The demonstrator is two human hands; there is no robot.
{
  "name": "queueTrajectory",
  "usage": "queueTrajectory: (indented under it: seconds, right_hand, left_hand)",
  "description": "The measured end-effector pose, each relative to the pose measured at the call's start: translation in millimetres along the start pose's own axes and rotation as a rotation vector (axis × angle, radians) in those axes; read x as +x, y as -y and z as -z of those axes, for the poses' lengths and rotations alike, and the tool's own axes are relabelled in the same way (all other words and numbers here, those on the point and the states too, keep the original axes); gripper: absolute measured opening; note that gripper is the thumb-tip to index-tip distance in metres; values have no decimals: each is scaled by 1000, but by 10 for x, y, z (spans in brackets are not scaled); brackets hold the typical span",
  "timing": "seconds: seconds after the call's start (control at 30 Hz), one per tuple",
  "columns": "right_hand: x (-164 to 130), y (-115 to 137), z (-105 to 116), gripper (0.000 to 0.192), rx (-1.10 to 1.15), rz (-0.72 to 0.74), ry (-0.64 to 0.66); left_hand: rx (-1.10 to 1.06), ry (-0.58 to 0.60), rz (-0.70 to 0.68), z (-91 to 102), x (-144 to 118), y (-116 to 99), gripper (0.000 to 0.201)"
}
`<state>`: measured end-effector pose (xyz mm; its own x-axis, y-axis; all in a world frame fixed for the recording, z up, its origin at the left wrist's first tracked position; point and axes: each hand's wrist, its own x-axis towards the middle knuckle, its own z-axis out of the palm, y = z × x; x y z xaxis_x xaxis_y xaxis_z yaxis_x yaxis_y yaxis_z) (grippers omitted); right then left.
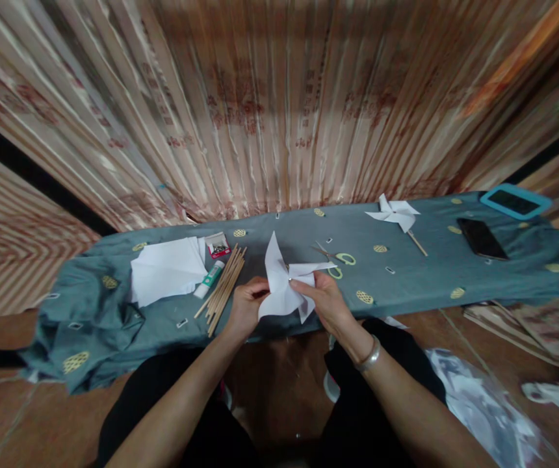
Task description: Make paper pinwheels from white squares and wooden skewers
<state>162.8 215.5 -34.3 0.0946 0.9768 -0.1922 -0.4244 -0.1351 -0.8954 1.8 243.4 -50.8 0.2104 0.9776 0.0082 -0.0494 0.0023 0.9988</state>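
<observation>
One paper pinwheel [395,213] is finished: it lies on the desk [406,273] well to the right of the scissors [334,257], already on its stick. A second, the white paper piece [284,286], is in hand, just left of the scissors and at the desk's near edge.

Status, my read: roughly mid-build on the second one. Blades look cut and partly folded toward the centre; one long tip stands up, another points right toward the scissors. No stick on it yet, and I see no pin through the centre, though the fingers cover that spot.

Left hand [246,305] grips the piece's left edge, fingers closed on the paper. Right hand [325,300] pinches the folded tips near the middle, also closed on the paper; a metal bangle [370,355] sits at that wrist.

The piece: plain white, thin, creased, held slightly off the cloth.

Left of the scissors, in order: a bundle of wooden sticks [223,286], a glue stick [209,279], a small box of pins [218,246], a stack of white sheets [167,270]. Far right of the scissors: a dark phone [481,238] and a blue-cased tablet [514,201].
</observation>
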Motion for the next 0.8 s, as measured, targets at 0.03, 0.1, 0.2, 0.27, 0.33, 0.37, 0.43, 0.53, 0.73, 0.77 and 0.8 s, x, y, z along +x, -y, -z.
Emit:
queueTrajectory:
  seconds: [0.03,0.1,0.2,0.27,0.33,0.37,0.43,0.53,0.73,0.77,0.8]
  right_hand:
    - [12,-3,4,42,-1,-3,-1]
    - [44,-10,19,43,-10,-10,-6]
    - [96,-21,45,46,-38,-20,-17]
    - [117,-29,53,47,-57,-35,2]
    - [118,-40,49,48,-70,-55,43]
    - [113,-47,44,48,-73,-65,64]
    - [96,-67,29,47,-75,-84,90]
    - [79,-109,10,43,-98,-107,101]
    - [84,-192,-10,36,-219,-177,145]
    - [83,-203,-14,35,-238,-190,157]
    - [81,-216,-19,34,-260,-202,170]
  left_hand:
    - [-11,-2,-9,-5,-4,21,26]
    - [-6,10,-21,-18,-24,37,26]
    - [21,22,-25,-31,-90,25,24]
    - [1,13,-16,-32,-151,23,22]
    - [-46,-6,2,-31,-221,40,24]
    - [-76,-16,20,-31,-257,55,26]
    - [-150,-38,75,-38,-332,95,32]
    - [-292,-81,164,-63,-442,179,38]
    - [-454,-240,261,-146,-625,354,43]
    - [-477,-268,276,-160,-653,368,43]
    - [-500,-296,287,-173,-682,375,43]
